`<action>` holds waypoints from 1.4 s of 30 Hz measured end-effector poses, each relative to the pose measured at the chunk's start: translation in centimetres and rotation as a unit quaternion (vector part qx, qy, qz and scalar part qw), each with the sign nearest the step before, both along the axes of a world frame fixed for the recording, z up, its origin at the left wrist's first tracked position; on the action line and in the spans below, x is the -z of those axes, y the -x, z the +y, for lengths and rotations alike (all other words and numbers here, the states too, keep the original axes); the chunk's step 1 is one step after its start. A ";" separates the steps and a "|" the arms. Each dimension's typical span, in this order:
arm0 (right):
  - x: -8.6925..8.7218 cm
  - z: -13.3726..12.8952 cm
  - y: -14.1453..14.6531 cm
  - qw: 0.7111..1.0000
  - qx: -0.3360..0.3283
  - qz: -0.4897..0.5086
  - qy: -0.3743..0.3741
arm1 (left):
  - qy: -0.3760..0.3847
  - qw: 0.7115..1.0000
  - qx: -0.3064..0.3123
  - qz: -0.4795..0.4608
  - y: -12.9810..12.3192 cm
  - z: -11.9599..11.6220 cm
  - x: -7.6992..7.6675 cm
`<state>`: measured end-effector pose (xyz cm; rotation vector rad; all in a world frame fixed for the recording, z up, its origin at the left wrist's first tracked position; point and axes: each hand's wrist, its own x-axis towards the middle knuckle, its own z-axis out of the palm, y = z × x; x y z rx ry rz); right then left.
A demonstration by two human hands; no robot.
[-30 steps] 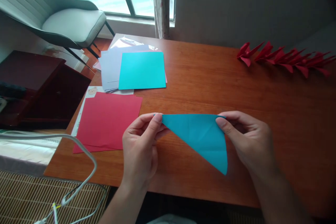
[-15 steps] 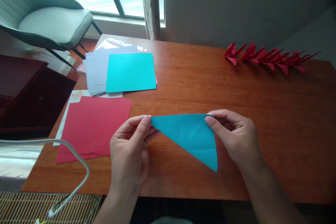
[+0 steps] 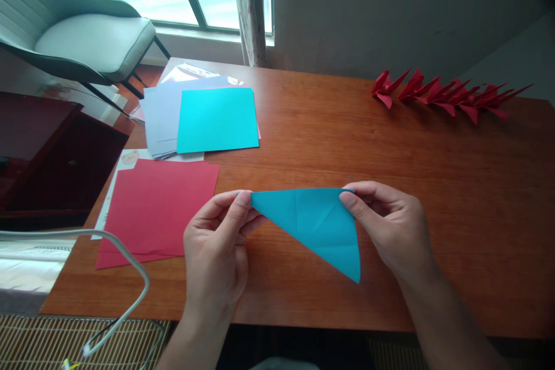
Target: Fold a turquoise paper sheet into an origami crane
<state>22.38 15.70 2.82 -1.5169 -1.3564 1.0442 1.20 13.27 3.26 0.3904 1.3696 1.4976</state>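
Observation:
A blue sheet of paper (image 3: 314, 219), folded into a triangle with crease lines across it, is stretched between my two hands above the table's front part. My left hand (image 3: 221, 243) pinches its pointed left corner between thumb and fingers. At the upper right corner, my right hand (image 3: 385, 219) grips the paper the same way, thumb on the near face. The paper's long slanted edge runs down to a loose corner at the lower right. Parts of the fingers behind the paper are hidden.
Red paper sheets (image 3: 160, 208) lie left of my hands on the wooden table (image 3: 312, 133). A bright blue sheet (image 3: 219, 121) tops a stack of pale papers (image 3: 162, 110). Folded red paper figures (image 3: 455, 95) line the back right. A white cable (image 3: 139, 269) loops at the left front.
Both hands keep hold of the folded blue paper in nearly the same pose. The whole view has shifted very slightly.

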 end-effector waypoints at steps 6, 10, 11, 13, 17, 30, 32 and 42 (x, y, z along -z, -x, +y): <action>0.1 0.0 -0.1 1.000 -0.008 0.001 -0.001 | -0.003 1.000 -0.001 0.005 -0.1 0.0 0.1; 0.1 0.0 -0.1 1.000 -0.008 0.001 0.003 | -0.002 1.000 -0.004 0.008 -0.1 -0.1 0.1; 0.0 0.0 -0.1 1.000 -0.007 0.003 0.002 | -0.002 1.000 -0.003 0.009 0.0 -0.1 0.1; 0.0 0.0 -0.1 1.000 -0.007 0.005 0.003 | -0.002 1.000 -0.002 0.010 0.0 -0.1 0.0; 0.0 0.1 0.0 1.000 -0.009 0.013 0.000 | 0.000 1.000 0.000 0.009 0.0 -0.1 0.0; 0.0 0.2 0.0 1.000 -0.003 0.009 0.001 | 0.001 1.000 0.004 0.019 0.0 0.0 0.0; -0.1 0.2 0.1 1.000 0.000 0.012 0.004 | 0.000 1.000 0.004 0.018 -0.1 -0.1 0.0; -0.1 0.2 0.1 1.000 0.006 0.012 0.007 | -0.001 1.000 0.006 0.018 -0.1 -0.1 0.0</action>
